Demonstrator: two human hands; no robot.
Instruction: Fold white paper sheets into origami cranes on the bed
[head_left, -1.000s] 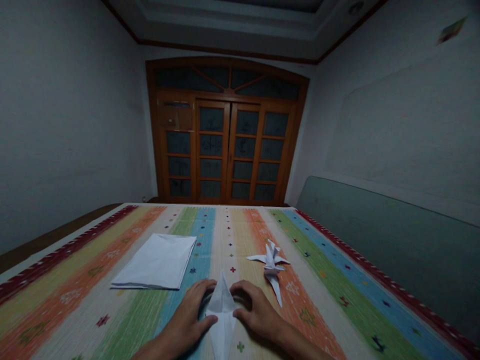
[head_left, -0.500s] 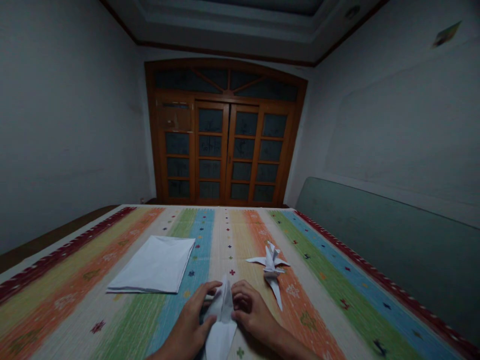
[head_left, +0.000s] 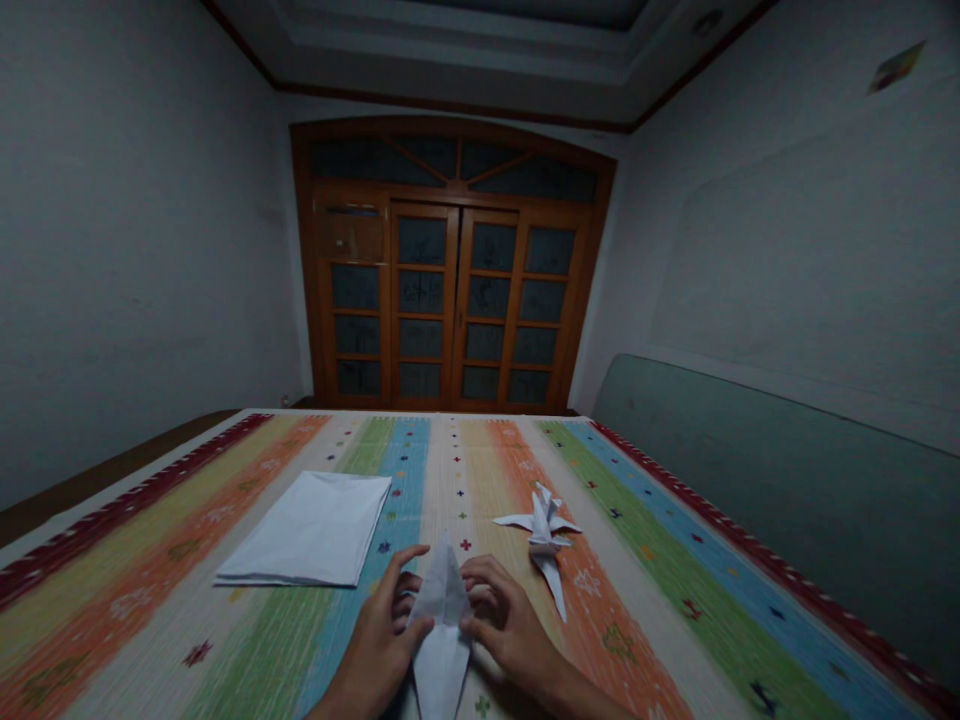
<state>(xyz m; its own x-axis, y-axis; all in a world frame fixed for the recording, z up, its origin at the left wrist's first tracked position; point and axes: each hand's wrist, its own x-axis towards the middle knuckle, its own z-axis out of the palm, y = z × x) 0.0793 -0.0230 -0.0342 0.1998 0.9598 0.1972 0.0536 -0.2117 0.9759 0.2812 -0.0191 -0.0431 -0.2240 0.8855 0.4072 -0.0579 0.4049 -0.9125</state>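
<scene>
A folded white paper (head_left: 444, 655), long and diamond-shaped with a pointed top, is between my hands at the near middle of the table. My left hand (head_left: 380, 632) holds its left edge with the thumb on the front; the index finger is raised off the paper. On the right edge, my right hand (head_left: 510, 628) pinches it, thumb in front and fingers curled behind. The paper's lower end runs out of the frame. Just beyond my right hand lie folded white paper figures (head_left: 544, 535) with pointed, wing-like parts.
A stack of white paper sheets (head_left: 311, 530) lies to the left on the striped tablecloth (head_left: 247, 650). A grey-green bench back or panel (head_left: 757, 460) runs along the right side. Wooden doors with glass panes (head_left: 454, 300) stand beyond the table.
The upper part of the folded paper has spread from a narrow raised ridge into a flatter, wider point. My left index finger has lifted away from it.
</scene>
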